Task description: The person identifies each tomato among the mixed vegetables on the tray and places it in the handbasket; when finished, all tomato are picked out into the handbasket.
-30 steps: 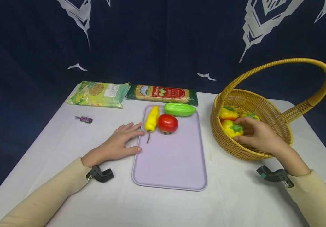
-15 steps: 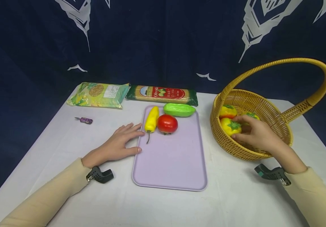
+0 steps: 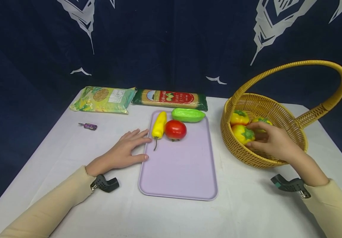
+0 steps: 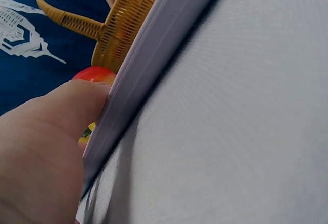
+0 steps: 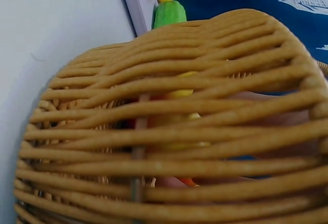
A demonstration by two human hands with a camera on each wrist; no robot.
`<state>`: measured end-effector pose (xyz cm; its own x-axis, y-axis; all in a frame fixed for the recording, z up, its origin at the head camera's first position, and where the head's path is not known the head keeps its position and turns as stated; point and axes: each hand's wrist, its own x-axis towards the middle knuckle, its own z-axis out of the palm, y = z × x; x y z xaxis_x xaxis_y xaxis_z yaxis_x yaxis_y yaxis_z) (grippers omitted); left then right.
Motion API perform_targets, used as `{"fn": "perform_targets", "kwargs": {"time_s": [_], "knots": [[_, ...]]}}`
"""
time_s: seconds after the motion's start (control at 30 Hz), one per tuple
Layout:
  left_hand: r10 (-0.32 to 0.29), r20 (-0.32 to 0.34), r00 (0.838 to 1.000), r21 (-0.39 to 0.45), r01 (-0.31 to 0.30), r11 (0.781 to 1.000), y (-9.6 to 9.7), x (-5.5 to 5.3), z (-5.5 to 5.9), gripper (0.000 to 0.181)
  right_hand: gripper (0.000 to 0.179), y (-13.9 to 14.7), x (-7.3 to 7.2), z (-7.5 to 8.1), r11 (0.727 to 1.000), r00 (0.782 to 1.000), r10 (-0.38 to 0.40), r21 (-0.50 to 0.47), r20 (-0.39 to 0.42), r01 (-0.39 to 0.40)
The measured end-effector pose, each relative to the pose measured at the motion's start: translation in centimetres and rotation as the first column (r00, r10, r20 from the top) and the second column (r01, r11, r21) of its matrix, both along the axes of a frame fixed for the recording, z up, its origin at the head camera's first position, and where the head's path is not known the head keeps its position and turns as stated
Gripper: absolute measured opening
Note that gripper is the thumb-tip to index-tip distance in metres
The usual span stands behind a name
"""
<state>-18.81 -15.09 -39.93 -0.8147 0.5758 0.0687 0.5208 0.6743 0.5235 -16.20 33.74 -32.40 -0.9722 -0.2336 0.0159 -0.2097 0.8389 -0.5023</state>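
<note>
Dark navy cloth (image 3: 147, 43), printed with white feather shapes, is hung behind a white-covered table (image 3: 105, 211). From the head camera, a lilac tray (image 3: 180, 172) is seen at the middle, its far half occupied by a yellow chili pepper (image 3: 159, 124), a red tomato (image 3: 175, 130) and a green cucumber (image 3: 188, 115). Behind it, a spaghetti packet (image 3: 171, 99) is placed beside a green-and-yellow food bag (image 3: 104, 99), with a small purple-wrapped item (image 3: 90, 126) nearer on the left. The left hand (image 3: 124, 150) is rested at the tray's left rim, fingers straight and parted, thumb and fingertips touching it; nothing is gripped. On the right, a wicker basket (image 3: 233, 145) is reached into by the right hand (image 3: 273, 140). A yellow persimmon (image 3: 241, 134) with a green calyx is held between its curled fingers and thumb, inside the basket, near the front-left wall. Beside it, a red-and-yellow persimmon (image 3: 238, 118) and a partly hidden third persimmon (image 3: 261, 120) are seen.

In the left wrist view, the left thumb (image 4: 77, 101) is shown against the tray's rim, with the basket and part of the right hand beyond.

In the right wrist view, most of the frame is filled by the basket's woven wall; yellow patches are glimpsed through its gaps, but the grip cannot be made out. Past the rim, the tray, cucumber and tomato are seen.
</note>
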Motion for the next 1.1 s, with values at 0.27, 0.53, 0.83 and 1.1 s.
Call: {"fn": "perform_targets", "kwargs": {"time_s": [0.27,0.53,0.83,1.1], "knots": [[0.001,-0.001,1.0,-0.001,-0.001,1.0,0.0,0.0,-0.1,0.058,0.057,0.1,0.2,0.0,1.0,1.0,-0.005,0.026,-0.017,0.005],[-0.003,-0.009,1.0,0.002,0.003,1.0,0.0,0.1,-0.1,0.058,0.056,0.5,0.3,0.1,1.0,0.998,0.02,-0.01,-0.057,-0.021],[0.002,-0.006,1.0,-0.004,-0.002,1.0,0.1,0.1,0.1,0.058,0.052,0.9,0.6,1.2,1.0,0.994,-0.007,-0.002,-0.112,0.007],[-0.003,-0.003,1.0,-0.013,0.003,1.0,0.1,0.1,0.3,0.058,0.051,0.6,0.7,3.2,0.999,0.987,-0.025,-0.026,-0.161,0.022]]}}
